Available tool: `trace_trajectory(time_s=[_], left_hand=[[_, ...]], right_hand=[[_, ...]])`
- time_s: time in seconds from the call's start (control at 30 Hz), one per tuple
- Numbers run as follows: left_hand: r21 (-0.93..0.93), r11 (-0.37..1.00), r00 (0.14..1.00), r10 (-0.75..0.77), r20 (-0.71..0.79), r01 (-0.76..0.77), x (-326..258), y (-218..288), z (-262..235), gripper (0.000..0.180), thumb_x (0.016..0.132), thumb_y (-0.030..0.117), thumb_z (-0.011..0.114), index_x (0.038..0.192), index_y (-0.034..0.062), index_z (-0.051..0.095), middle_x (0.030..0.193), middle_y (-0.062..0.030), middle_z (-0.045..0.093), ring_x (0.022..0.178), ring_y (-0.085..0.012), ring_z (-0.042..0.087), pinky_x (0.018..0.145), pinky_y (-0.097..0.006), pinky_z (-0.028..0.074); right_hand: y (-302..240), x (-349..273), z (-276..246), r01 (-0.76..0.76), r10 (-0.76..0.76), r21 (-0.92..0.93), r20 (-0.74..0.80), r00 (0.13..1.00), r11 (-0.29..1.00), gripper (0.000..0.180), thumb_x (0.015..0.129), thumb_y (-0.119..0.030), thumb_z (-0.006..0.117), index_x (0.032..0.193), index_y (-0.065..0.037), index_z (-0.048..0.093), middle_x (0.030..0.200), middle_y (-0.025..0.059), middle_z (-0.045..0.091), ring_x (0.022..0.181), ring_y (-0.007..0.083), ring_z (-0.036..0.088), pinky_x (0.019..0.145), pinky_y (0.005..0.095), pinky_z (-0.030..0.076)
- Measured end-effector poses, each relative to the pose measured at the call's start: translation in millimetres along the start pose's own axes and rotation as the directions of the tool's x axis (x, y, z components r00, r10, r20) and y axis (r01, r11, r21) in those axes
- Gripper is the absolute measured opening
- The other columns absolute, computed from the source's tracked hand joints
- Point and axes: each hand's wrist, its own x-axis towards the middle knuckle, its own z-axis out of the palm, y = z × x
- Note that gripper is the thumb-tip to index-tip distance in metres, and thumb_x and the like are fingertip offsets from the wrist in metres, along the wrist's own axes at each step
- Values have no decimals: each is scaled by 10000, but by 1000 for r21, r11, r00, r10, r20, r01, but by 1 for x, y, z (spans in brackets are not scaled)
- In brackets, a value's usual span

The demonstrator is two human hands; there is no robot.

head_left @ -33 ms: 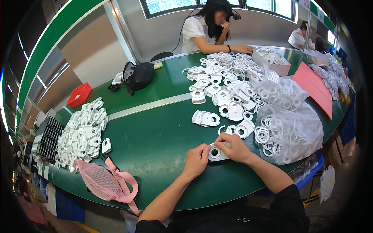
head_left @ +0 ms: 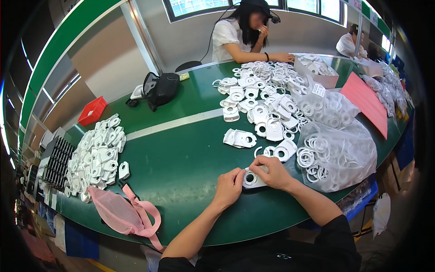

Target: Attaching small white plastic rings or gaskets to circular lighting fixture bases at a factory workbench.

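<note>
A white plastic housing with a round hole [head_left: 250,178] is held between my hands, low over the green table. My left hand [head_left: 229,187] pinches its left edge, fingers closed. From above, my right hand [head_left: 273,173] grips its other end, covering much of the part. Just beyond my hands lie another white housing [head_left: 285,150] and some white rings [head_left: 269,151]. A stacked pair of white housings [head_left: 239,138] sits further left of these. The big loose heap of white housings and rings [head_left: 260,97] spreads behind them. My fingertips partly hide how the held pieces fit together.
Clear bags of white rings [head_left: 337,156] lie to my right, near a pink foam sheet [head_left: 366,103]. A pile of white housings [head_left: 102,152] and a pink mesh bag [head_left: 115,211] are at left. A black bag [head_left: 164,88] lies beyond; a co-worker [head_left: 240,38] sits opposite.
</note>
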Motion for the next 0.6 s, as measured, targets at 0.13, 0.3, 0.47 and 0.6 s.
trace_trajectory(time_s=[0.13,0.3,0.47,0.6], left_hand=[[-137,991,996,-21,-87,9,4,-2,1,281,928,210,469,783,-20,538,602,-133,508,544,-182,493,524,-325,383],[-423,905,987,-96,-127,33,5,0,0,265,960,243,441,1021,-7,500,864,-70,596,764,-96,527,659,-253,432],[-597,789,989,-109,99,147,-2,-2,16,391,858,51,584,1185,12,374,1116,-90,544,986,-179,576,833,-292,478],[-525,830,980,-117,160,185,-4,-1,15,455,824,41,597,1228,16,389,1090,-115,569,972,-172,587,792,-295,495]], right_hand=[[0,3,2,-119,97,236,106,990,964,186,839,-129,606,948,22,604,744,59,645,668,102,593,605,246,448],[7,1,10,-252,149,495,239,960,831,260,873,-138,590,1080,16,556,734,7,621,649,27,536,548,184,392],[9,5,13,-186,278,639,-45,960,747,176,881,-137,586,979,-12,510,725,38,627,609,27,518,520,173,370],[10,3,11,-215,316,513,-117,941,831,209,843,-181,645,851,-38,493,648,12,588,565,30,496,476,188,351]])
